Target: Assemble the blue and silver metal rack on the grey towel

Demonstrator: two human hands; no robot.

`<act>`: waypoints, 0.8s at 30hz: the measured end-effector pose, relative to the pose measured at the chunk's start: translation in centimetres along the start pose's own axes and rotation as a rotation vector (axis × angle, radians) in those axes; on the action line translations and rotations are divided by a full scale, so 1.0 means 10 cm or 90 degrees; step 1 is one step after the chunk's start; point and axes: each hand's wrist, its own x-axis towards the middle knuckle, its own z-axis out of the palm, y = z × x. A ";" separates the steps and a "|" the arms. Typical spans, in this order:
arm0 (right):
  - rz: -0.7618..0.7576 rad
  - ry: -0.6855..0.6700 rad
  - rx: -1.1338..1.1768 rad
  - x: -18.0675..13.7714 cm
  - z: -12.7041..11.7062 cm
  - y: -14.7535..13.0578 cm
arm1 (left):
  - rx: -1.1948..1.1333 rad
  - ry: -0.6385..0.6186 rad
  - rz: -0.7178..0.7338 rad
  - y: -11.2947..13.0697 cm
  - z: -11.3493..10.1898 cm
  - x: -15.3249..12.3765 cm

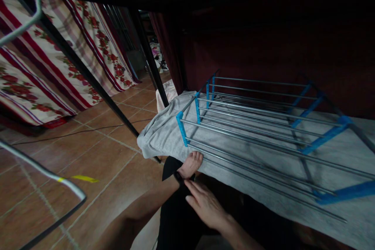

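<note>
My right hand (205,203) reaches forward from the bottom middle with its fingers stretched out and nothing in them. The fingertips touch a black band (179,177) around the ankle of a bare foot (191,163). That foot rests against the edge of a grey blanket (164,133). A bare leg (137,213) runs from the lower left up to the foot. Black cloth (172,218) lies under my hand. My left hand is out of sight.
A metal rod rack (263,125) with blue plastic joints lies on the grey blanket. A black bed post (88,74) slants across the left. Floral striped sheets (43,54) hang beyond it. A grey tube frame (43,172) and a yellow scrap (84,179) are over the tiled floor (88,152).
</note>
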 end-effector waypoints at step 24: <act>0.334 0.447 -0.095 -1.85 -1.15 1.44 | 0.002 -0.041 -0.003 -0.03 0.06 0.00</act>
